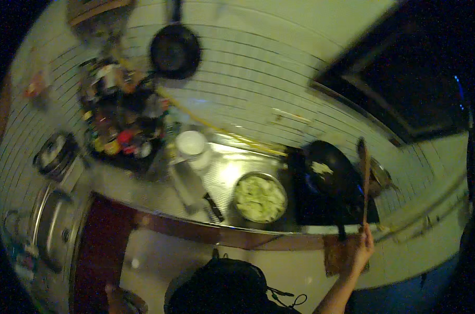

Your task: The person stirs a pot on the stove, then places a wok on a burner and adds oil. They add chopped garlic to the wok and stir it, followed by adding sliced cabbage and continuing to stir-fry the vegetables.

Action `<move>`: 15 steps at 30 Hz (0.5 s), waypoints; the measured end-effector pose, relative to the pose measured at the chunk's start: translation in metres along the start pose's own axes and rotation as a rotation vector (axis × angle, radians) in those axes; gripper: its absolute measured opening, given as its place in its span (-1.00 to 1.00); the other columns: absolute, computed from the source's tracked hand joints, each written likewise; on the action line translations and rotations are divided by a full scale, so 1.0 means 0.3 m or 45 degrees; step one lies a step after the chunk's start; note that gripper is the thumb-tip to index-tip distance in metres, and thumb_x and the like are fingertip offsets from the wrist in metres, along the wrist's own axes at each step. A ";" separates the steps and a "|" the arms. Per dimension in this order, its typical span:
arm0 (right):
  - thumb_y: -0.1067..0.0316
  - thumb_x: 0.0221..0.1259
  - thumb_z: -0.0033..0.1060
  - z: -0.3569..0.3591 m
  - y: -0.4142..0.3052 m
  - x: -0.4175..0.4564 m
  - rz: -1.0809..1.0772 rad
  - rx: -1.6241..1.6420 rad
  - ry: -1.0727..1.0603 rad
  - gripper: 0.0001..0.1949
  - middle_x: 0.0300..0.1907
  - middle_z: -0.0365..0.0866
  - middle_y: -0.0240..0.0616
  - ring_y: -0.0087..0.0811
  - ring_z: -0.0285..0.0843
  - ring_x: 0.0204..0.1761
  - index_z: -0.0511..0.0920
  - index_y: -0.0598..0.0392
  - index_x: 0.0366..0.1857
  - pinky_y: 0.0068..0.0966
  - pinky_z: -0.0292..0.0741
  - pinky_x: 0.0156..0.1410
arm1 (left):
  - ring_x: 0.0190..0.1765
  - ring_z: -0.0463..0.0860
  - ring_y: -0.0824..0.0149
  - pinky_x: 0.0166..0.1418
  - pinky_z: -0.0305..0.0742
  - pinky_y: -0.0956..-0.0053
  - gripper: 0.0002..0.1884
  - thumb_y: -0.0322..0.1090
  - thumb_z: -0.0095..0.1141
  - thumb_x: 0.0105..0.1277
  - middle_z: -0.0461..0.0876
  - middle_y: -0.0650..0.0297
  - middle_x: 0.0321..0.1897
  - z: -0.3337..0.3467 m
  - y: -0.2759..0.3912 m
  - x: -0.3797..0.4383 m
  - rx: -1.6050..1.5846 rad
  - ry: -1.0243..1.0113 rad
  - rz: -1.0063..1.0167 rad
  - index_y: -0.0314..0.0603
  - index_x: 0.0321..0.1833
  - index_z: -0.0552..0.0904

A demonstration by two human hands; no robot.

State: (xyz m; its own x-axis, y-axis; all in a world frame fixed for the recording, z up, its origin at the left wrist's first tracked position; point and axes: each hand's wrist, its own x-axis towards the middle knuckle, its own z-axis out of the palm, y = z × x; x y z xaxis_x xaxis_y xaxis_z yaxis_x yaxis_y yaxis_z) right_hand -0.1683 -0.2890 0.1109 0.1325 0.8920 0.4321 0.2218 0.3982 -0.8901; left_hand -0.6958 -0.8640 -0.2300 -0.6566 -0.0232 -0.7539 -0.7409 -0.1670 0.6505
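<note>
My right hand [366,244] is closed around the lower end of a long-handled wooden utensil [366,176], which points upward beside a dark wok [331,165]. The wok sits on a black stove [304,212] and holds a small pale lump of food [322,168]. Left of the stove, a round metal bowl [284,200] is filled with cut pale green vegetable pieces [260,197]. At the lower left edge my left hand [114,298] is partly visible and blurred; whether it holds anything cannot be told.
A cleaver [188,184] with a dark handle lies left of the bowl, near white containers [192,143]. Farther left stand many bottles and jars [123,141], then a sink [55,231]. A frying pan [176,51] hangs on the tiled wall. A dark range hood [398,78] hangs at upper right.
</note>
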 end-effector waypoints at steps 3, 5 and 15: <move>0.28 0.23 0.08 -0.040 -0.021 -0.013 0.045 0.085 0.088 -0.60 -0.19 0.54 -0.19 -0.43 0.52 -0.31 0.42 0.31 0.07 -0.53 0.49 -0.22 | -0.20 0.59 0.29 -0.14 0.43 0.31 -0.77 -0.14 -0.03 0.25 0.60 0.32 -0.28 0.336 -0.052 -0.117 0.276 -0.275 -0.090 -0.13 -0.28 0.57; 0.36 0.22 0.07 -0.084 -0.041 -0.023 -0.013 0.143 0.205 -0.64 -0.20 0.55 -0.19 -0.44 0.49 -0.37 0.42 0.31 0.06 -0.51 0.50 -0.24 | -0.18 0.58 0.29 -0.13 0.41 0.29 -0.77 -0.17 -0.06 0.27 0.58 0.31 -0.27 0.555 -0.078 -0.200 0.456 -0.424 -0.084 -0.14 -0.25 0.57; 0.44 0.21 0.04 -0.314 0.090 0.092 0.114 -0.064 0.119 -0.71 -0.22 0.57 -0.32 -0.56 0.45 -0.26 0.49 0.27 0.00 -0.62 0.41 -0.13 | -0.19 0.58 0.30 -0.30 0.33 0.31 -0.81 -0.23 -0.04 0.25 0.53 0.25 -0.26 0.921 -0.493 -0.462 0.646 -0.470 -0.130 -0.12 -0.17 0.53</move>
State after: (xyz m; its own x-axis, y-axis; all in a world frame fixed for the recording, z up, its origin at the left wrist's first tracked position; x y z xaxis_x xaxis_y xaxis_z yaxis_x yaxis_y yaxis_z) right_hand -0.0678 -0.2739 0.1125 0.2432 0.8987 0.3649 0.2530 0.3044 -0.9183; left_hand -0.5339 -0.5639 -0.1962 -0.5172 0.3248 -0.7919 -0.7175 0.3399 0.6080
